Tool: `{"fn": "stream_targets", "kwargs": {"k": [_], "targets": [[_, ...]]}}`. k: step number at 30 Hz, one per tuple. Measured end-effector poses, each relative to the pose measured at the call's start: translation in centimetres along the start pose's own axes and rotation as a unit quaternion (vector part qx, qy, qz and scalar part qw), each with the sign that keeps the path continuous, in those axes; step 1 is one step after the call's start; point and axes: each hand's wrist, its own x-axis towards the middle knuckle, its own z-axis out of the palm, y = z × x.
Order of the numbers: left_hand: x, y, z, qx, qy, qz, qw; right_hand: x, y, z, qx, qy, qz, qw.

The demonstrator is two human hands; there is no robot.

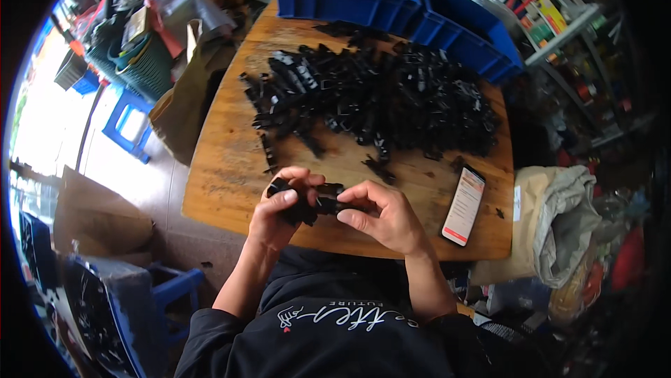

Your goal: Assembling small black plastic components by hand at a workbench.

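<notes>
Close to the table's front edge, my left hand [277,211] is closed around a small bunch of black plastic parts [302,211]. My right hand [383,215] pinches the end of a black plastic part [328,200] between thumb and fingers, right beside that bunch. Whether the two hands' parts are joined cannot be made out. Beyond my hands, a wide heap of similar black plastic parts [377,95] covers the far half of the wooden table [227,161]. One loose black part [379,168] lies between the heap and my right hand.
Two blue plastic bins [342,4] stand along the table's far edge. A phone with a lit screen [463,207] lies at the right. Past the right edge sits an open sack [570,224]; a blue stool [129,123] and a cardboard box [98,214] are on the left floor.
</notes>
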Motion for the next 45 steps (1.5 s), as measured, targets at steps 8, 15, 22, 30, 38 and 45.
{"fn": "stream_targets", "kwargs": {"k": [8, 15, 22, 30, 38, 45], "targets": [[0.4, -1.7, 3.9, 0.251, 0.080, -0.035, 0.964, -2.0, 1.1, -2.6, -0.035, 0.065, -0.025, 0.997], [0.3, -1.6, 4.2, 0.206, 0.101, -0.040, 0.972, 0.1, 5.6, -10.8, -0.482, 0.364, -0.010, 0.797], [0.2, -1.2, 3.0, 0.160, 0.107, -0.049, 0.980, -1.1, 4.6, -8.5, -0.438, 0.245, 0.018, 0.865], [0.0, -1.4, 2.5, 0.122, 0.098, -0.050, 0.986, -2.2, 3.7, -6.5, -0.373, 0.300, 0.014, 0.878], [0.1, -1.7, 2.4, 0.086, 0.081, -0.033, 0.993, -2.4, 6.3, -6.1, -0.426, 0.324, -0.027, 0.844], [0.1, -1.5, 2.7, 0.109, 0.123, -0.012, 0.986, -2.4, 5.5, -5.0, -0.292, 0.346, -0.089, 0.887]]}}
